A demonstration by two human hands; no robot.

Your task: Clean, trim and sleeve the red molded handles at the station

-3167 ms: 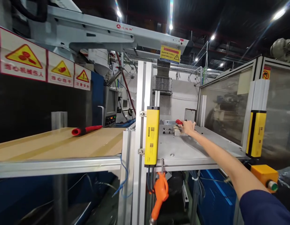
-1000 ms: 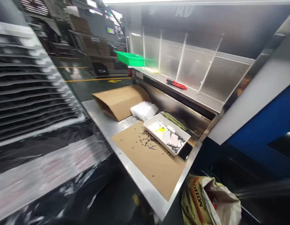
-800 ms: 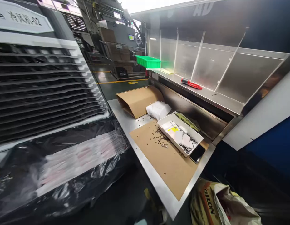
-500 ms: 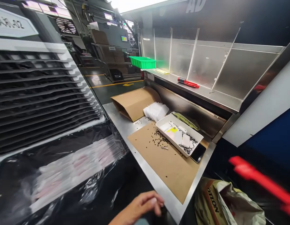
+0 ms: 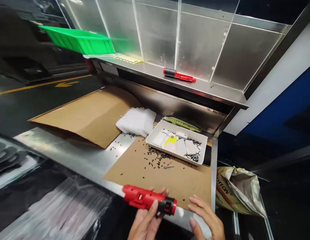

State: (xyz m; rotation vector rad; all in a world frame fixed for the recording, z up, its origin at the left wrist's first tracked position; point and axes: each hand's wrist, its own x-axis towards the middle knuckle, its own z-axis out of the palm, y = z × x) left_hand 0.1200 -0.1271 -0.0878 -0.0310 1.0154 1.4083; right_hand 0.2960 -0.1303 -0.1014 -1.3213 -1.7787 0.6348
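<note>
My left hand [image 5: 146,224] grips a red plastic housing [image 5: 142,197], long and tubular with a black collar at its right end. It is held roughly level above the front edge of the bench, thumb on the near side. To its right is my right hand [image 5: 208,216], fingers apart and curved, with nothing in them and a gap to the collar. Behind both hands brown cardboard [image 5: 134,168] lies on the metal bench, with small black pieces [image 5: 158,156] scattered over it and a couple of metal pins [image 5: 168,165].
A white tray [image 5: 151,140] holds white blocks and black pieces. Beside it are white sheets [image 5: 137,120], a brown paper bag [image 5: 87,116] and a green-yellow object [image 5: 182,124]. On the shelf lie another red-black housing [image 5: 180,75] and a green bin [image 5: 82,41]. A sack [image 5: 241,190] stands right.
The view has turned right and come closer to the bench. A blurred red object was at the far right; now the red housing is in my left hand, and my right hand shows beside it.
</note>
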